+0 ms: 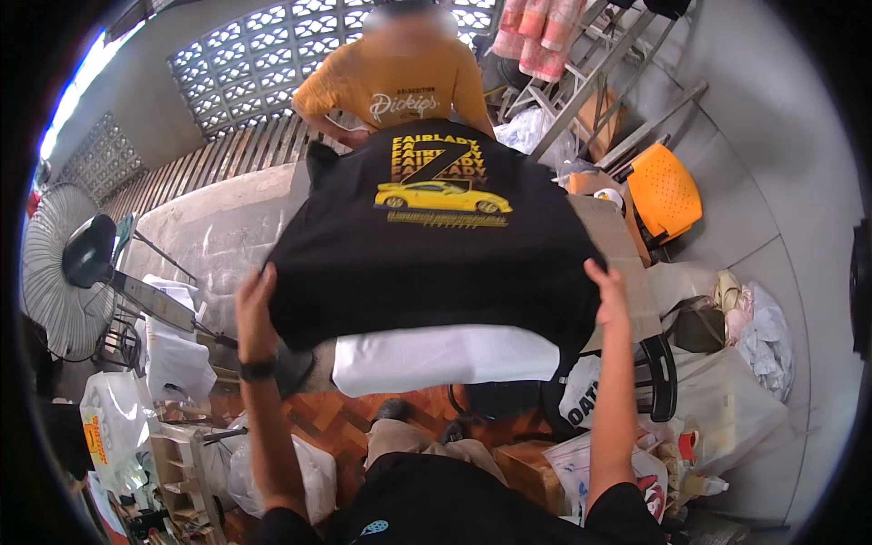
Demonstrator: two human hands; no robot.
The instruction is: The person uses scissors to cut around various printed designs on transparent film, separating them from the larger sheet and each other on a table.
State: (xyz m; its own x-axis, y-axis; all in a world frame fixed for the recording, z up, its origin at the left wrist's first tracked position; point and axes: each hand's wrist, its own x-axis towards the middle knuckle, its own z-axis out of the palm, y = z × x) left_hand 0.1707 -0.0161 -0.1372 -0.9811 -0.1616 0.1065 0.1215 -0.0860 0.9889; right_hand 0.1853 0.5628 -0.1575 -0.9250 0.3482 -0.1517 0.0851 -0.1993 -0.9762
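A black T-shirt with a yellow car print is spread out in front of me. My left hand grips its left edge, with a dark band on that wrist. On the opposite edge, my right hand pinches the fabric. Below the shirt's near edge shows a white cloth, partly covered by the black fabric. What lies under the rest of the shirt is hidden. Across from me stands a person in a mustard shirt, close to the shirt's far edge.
A standing fan is at the left, beside a pale slab. Cardboard, an orange plastic chair back and a metal ladder stand at the right. Plastic bags and a wooden rack crowd the near left.
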